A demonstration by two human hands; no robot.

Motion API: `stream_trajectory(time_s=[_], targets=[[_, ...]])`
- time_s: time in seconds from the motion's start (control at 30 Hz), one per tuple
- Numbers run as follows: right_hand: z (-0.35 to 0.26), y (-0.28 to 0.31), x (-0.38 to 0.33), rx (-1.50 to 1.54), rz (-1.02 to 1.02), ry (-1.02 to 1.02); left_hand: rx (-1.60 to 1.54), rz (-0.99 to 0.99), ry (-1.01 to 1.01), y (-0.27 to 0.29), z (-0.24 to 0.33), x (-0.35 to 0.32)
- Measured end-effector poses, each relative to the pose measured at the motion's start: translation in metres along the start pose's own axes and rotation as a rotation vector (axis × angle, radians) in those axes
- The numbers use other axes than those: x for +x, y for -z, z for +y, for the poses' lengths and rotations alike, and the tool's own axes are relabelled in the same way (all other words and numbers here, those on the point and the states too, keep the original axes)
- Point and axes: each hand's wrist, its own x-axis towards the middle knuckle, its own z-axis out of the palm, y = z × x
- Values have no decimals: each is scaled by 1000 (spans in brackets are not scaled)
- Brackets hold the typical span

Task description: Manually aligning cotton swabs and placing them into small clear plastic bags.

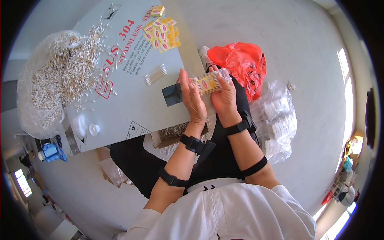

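Observation:
A clear pack of cotton swabs with a yellow label lies across my right hand, just past the table's edge. My right fingers are beneath it and the thumb rests over its right end. My left hand is open, its fingers stretched out and its palm edge against the pack's left end. A small row of loose cotton swabs lies on the table to the left of my hands. Beside my left wrist is a dark flat piece at the table edge.
The metal-look table bears a big bag of loose cotton swabs at left and a heap of yellow cards at the far side. A red plastic bag and a clear bag of white packs stand right. An open cardboard box sits below.

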Motion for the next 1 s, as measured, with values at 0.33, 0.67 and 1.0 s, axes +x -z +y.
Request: stream_trajectory(time_s=[0.33,0.67,1.0], targets=[[7,-3,-5,-102,178,101,114,33,-12,2,-2,1],[8,-9,-8,-112,217,59,-112,58,55,-15,-7,1],[9,-11,-9,-112,178,80,-459,-22,236,-16,-2,9]])
